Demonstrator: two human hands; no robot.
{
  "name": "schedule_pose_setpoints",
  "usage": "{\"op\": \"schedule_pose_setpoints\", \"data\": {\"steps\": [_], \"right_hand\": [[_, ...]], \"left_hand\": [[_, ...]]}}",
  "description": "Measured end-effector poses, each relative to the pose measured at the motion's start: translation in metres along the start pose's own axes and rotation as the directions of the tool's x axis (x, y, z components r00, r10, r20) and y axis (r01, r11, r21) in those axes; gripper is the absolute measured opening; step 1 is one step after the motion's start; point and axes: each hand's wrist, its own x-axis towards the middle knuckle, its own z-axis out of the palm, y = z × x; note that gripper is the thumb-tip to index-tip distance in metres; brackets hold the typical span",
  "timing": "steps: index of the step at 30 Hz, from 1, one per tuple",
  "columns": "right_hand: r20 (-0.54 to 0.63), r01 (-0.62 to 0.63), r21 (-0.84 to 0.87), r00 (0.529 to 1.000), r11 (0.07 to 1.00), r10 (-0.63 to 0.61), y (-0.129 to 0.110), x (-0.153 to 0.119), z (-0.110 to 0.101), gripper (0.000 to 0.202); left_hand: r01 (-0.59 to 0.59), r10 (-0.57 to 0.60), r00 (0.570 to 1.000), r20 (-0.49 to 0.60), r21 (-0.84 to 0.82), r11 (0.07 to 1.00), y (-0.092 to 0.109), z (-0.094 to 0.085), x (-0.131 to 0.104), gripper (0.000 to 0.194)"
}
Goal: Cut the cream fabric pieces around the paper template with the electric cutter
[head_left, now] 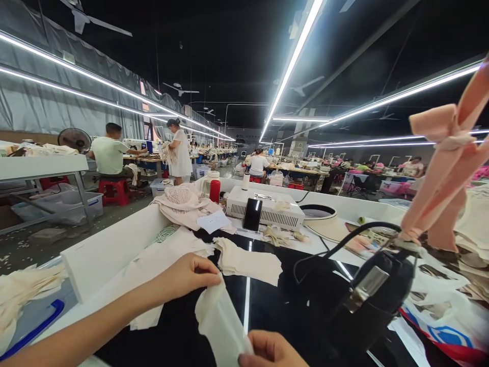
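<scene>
- Set in a big sewing workshop, under a dark ceiling with long strip lights [290,71], at a glossy black table [179,326].
- Holding a cream cloth strip [219,321] over the near part of the table, slanting down between both hands.
- Pinching its upper end with the left hand [185,279], thumb and index finger pressed together on the fabric.
- Gripping its lower part with the right hand [273,351], thumb on the cloth, other fingers curled; partly cut off at the bottom edge.
- Just beyond the strip, lying flat on the table: a stack of cream pieces [248,261].
- To the left, near the forearm: a longer cream cloth pile [168,257].
- To the right: a black machine [370,300] with peach fabric strips [435,183] tied above; beside it, a printed plastic bag [451,318].
- Farther back: a phone [252,214] leaning upright against a white vented box [263,206], near a red bottle [214,191] and a white paper [214,221].
- Well apart, behind on the left: a seated person [109,158] on a red stool [114,191], plus a standing person [180,155] in white, holding cloth.
</scene>
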Motion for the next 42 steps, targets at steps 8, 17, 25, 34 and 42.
{"op": "schedule_pose_setpoints", "data": {"steps": [8,17,25,34,42], "right_hand": [[-0.591,0.007,-0.024,0.806,1.0,-0.02,0.029,0.073,-0.08,0.065],[-0.441,-0.018,-0.52,0.862,0.854,-0.251,0.082,0.087,-0.098,0.022],[-0.307,-0.102,-0.792,0.918,0.602,-0.249,0.08,0.082,-0.089,0.018],[-0.279,-0.166,-0.885,0.937,0.435,-0.21,0.055,0.074,-0.077,0.048],[-0.268,-0.169,-0.897,0.943,0.408,-0.197,0.054,0.069,-0.071,0.057]], "left_hand": [[-0.196,0.21,0.945,-0.249,0.08,0.977,-0.007,-0.013,0.085,0.036],[-0.306,0.35,0.936,-0.032,0.413,0.857,-0.076,0.018,0.09,0.017],[-0.385,0.402,0.907,0.128,0.639,0.666,-0.086,0.02,0.084,0.02],[-0.378,0.415,0.9,0.133,0.713,0.59,-0.065,0.024,0.075,0.03],[-0.334,0.337,0.931,0.141,0.703,0.628,-0.044,0.05,0.103,0.04]]}}
